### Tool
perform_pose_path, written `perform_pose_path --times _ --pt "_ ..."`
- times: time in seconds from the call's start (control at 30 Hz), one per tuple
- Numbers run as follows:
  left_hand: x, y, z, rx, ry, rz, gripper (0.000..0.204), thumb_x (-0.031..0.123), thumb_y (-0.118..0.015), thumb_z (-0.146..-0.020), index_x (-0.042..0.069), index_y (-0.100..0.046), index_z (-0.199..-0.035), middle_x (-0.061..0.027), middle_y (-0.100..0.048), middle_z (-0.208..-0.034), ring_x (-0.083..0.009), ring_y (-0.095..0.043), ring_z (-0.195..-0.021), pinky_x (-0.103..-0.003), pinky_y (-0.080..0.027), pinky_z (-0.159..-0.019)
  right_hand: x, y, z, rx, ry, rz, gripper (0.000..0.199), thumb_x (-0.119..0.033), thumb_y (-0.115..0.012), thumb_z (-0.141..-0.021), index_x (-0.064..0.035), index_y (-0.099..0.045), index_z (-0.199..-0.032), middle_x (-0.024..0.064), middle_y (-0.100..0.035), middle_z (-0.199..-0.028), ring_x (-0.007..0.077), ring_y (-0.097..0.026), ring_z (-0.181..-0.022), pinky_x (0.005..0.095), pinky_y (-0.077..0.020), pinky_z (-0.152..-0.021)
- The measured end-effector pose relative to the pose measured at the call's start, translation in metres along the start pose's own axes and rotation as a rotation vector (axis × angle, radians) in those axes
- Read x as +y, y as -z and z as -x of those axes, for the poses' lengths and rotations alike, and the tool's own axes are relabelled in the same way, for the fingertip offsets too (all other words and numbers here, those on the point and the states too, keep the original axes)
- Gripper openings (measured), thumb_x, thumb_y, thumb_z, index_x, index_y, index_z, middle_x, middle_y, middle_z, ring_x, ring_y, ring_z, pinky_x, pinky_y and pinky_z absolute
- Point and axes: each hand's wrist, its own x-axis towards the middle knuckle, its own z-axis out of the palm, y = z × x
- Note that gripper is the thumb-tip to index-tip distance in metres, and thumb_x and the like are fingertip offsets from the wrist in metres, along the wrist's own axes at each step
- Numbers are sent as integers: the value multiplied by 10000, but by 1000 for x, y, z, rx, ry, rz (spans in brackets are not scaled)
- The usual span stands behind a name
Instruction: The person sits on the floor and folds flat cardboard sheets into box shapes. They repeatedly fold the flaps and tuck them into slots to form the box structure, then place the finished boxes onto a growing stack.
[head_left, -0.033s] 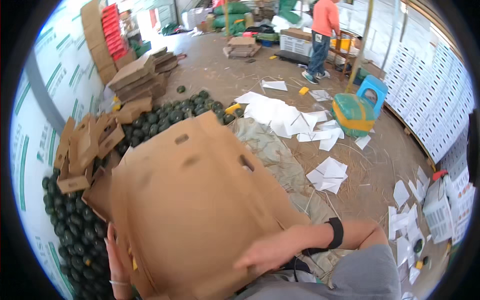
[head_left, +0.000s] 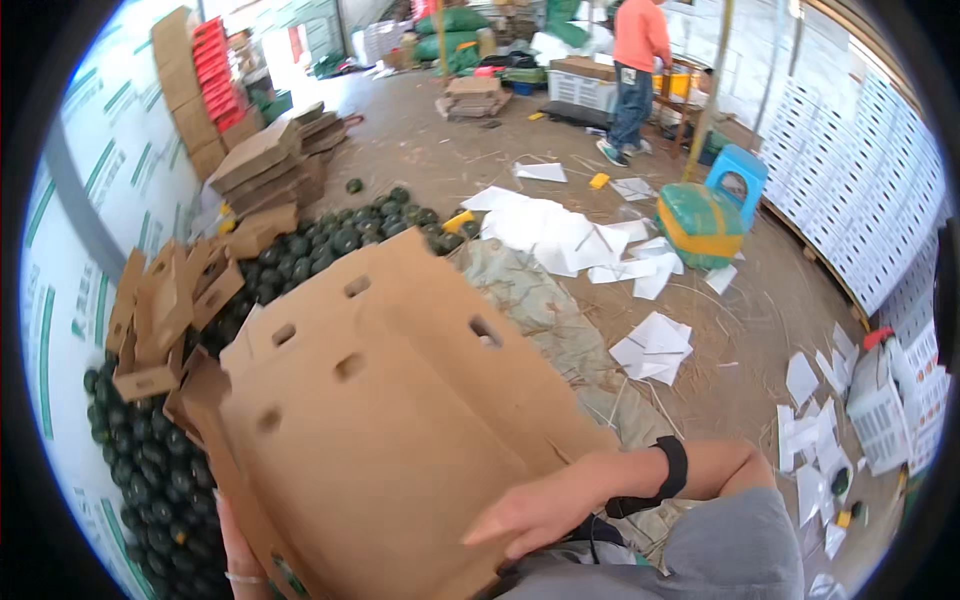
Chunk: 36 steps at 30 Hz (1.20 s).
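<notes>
The right hand (head_left: 540, 515), fingers flat and extended, pressed the near edge of the large brown corrugated cardboard box with punched slots (head_left: 390, 400). The left hand (head_left: 243, 560) gripped its lower corner at 7 o'clock. The box lay tilted at frame centre, long axis running 7 to 1 o'clock. Judgement: steady counter-pressure from both hands would hold the panels square. Beyond, at 9 to 12 o'clock, lay dark green round melons (head_left: 330, 240).

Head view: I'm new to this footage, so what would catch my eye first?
A big brown cardboard box with punched slots fills the lower middle, held between the right hand, flat on its near edge, and the left hand underneath. Left of it lies a heap of dark green round fruit, and white paper sheets litter the dirt floor beyond.
</notes>
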Motion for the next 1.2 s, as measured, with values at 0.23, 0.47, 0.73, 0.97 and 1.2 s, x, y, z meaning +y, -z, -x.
perform_pose_path --times 0.23,0.47,0.73,0.97,1.2 --pt "7 -73 34 44 407 -45 397 331 -512 -1010 30 -586 -1258 -145 -608 -1158 -263 -624 -988 -394 -539 -852 129 -16 -38 780 -105 -503 499 -391 -509 -1004 -32 -453 -1346 94 -456 -1372 186 -438 -1250 331 -364 -1049" --pt "-28 10 19 41 62 -813 502 320 -585 -973 -9 -495 -1341 -131 -631 -1168 -264 -606 -1047 -366 -514 -881 107 -22 -73 1020 -88 -1130 336 -392 -523 -1006 -79 -606 -1099 -35 -579 -1028 69 -507 -986 262 -412 -897" --pt "24 -23 -18 -485 80 -674 474 358 -617 -947 24 -566 -1279 -87 -645 -1126 -203 -609 -1052 -321 -490 -916 159 67 -33 -145 -185 -732 427 -369 -607 -945 -11 -615 -1178 64 -657 -1035 161 -593 -976 359 -477 -841" --pt "-10 -110 -17 -503 -525 -2110 368 389 -767 -723 97 -614 -885 -104 -666 -795 -306 -666 -772 -449 -507 -630 67 28 -87 8 -308 697 236 -214 -641 -833 -45 -582 -987 119 -652 -920 323 -642 -897 454 -532 -759" --pt "87 -50 -67 -101 -514 -2224 268 318 -723 -719 119 -690 -896 -143 -656 -716 -377 -643 -681 -487 -495 -604 62 81 -68 1059 120 790 335 -222 -632 -861 -50 -550 -1136 182 -569 -1183 351 -553 -1121 465 -485 -918"
